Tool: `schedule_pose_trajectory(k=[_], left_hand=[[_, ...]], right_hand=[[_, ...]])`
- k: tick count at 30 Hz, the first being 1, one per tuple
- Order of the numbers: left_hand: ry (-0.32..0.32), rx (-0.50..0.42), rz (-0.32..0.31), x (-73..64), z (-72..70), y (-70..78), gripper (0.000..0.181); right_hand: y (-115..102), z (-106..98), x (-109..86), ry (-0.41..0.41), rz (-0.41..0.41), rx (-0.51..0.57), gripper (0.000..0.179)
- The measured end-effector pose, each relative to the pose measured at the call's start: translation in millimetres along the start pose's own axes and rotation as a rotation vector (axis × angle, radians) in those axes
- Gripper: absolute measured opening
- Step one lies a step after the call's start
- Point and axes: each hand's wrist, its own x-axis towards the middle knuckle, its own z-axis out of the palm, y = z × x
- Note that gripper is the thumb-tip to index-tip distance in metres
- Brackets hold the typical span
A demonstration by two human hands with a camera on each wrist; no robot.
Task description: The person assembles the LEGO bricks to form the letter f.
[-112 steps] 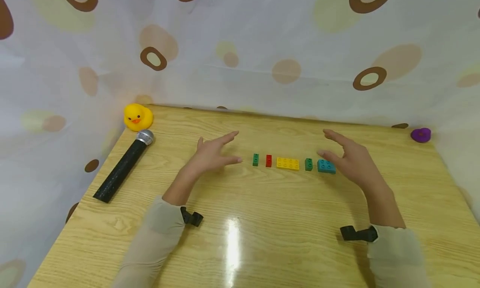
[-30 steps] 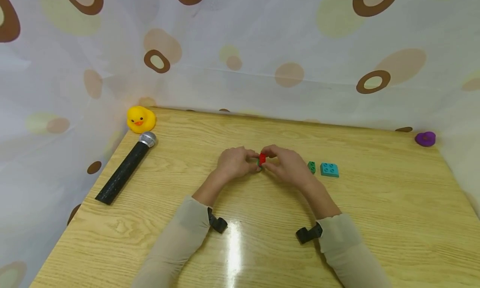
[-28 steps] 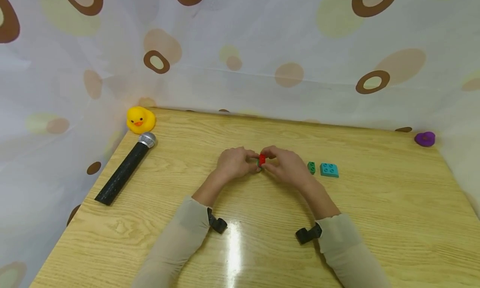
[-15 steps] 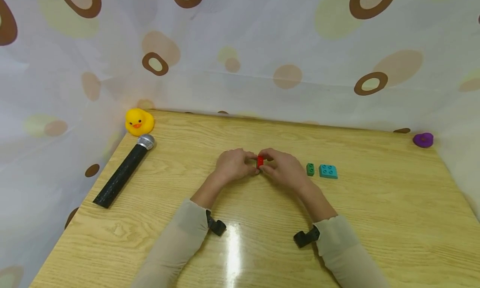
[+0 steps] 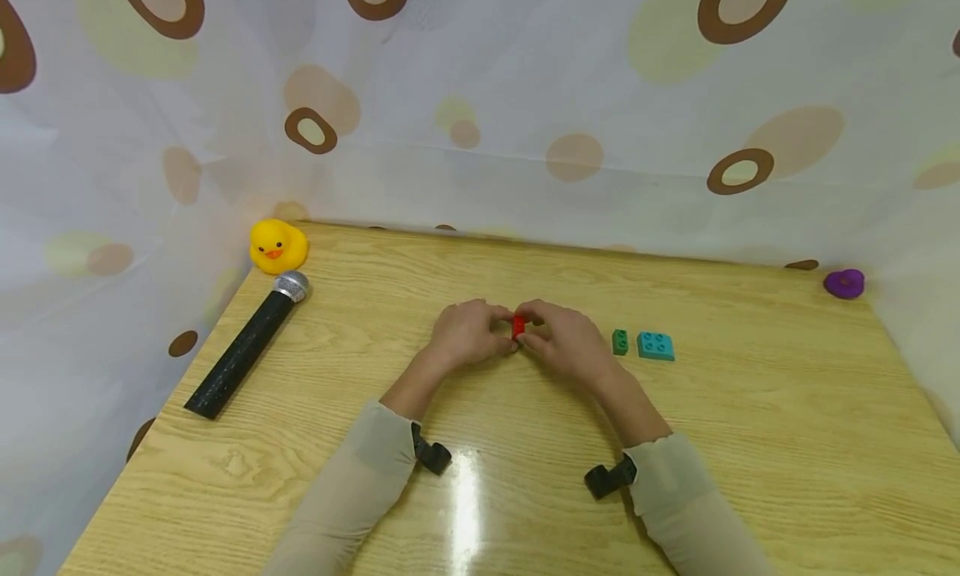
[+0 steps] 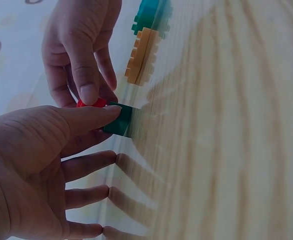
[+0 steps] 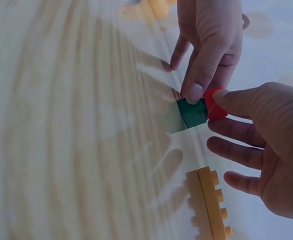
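Observation:
My left hand (image 5: 468, 333) steadies a small green brick (image 6: 117, 121) on the table, pinching it between thumb and fingers. On top of it sits a red brick (image 7: 215, 106), which my right hand (image 5: 566, 338) pinches at its ends. Seen from the head, the red brick (image 5: 518, 326) covers the green one almost fully. A yellow brick (image 7: 209, 205) lies by the right hand, hidden under it in the head view. Farther right are another green brick (image 5: 620, 342) and a blue brick (image 5: 656, 346), both studs up.
A black microphone (image 5: 243, 351) with a silver head lies at the left, beside a yellow rubber duck (image 5: 278, 247). At the far right corner stands a small purple toy (image 5: 845, 283). A patterned curtain (image 5: 510, 101) borders the wooden table (image 5: 525, 493) at the back.
Both hands, formerly apart and open, have come together at the left of the brick row. The red brick has left its place on the table and come down onto the left green brick.

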Motion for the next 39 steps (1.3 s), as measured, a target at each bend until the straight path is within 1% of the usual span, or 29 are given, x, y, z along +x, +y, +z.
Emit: schedule_pose_trajectory(k=[11, 19, 25, 33, 39], left_hand=[[-0.008, -0.003, 0.005, -1.1, -1.3, 0.5, 0.048], [0.002, 0.005, 0.019, -1.5, -0.8, 0.0, 0.048], [0.001, 0.01, 0.023, -2.1, -1.1, 0.3, 0.049], [0.006, 0.032, 0.027, -1.8, 0.0, -0.6, 0.047], [0.012, 0.023, 0.038, -2.1, -0.5, -1.1, 0.047]], right_hand=[[-1.7, 0.1, -0.3, 0.007, 0.007, -0.01, 0.034], [-1.7, 1.1, 0.6, 0.005, 0.005, -0.028, 0.033], [-0.6, 2.3, 0.7, 0.019, 0.002, -0.014, 0.033], [-0.6, 3.9, -0.1, 0.034, -0.003, -0.027, 0.033], [-0.7, 4.1, 0.3, 0.046, -0.003, -0.043, 0.033]])
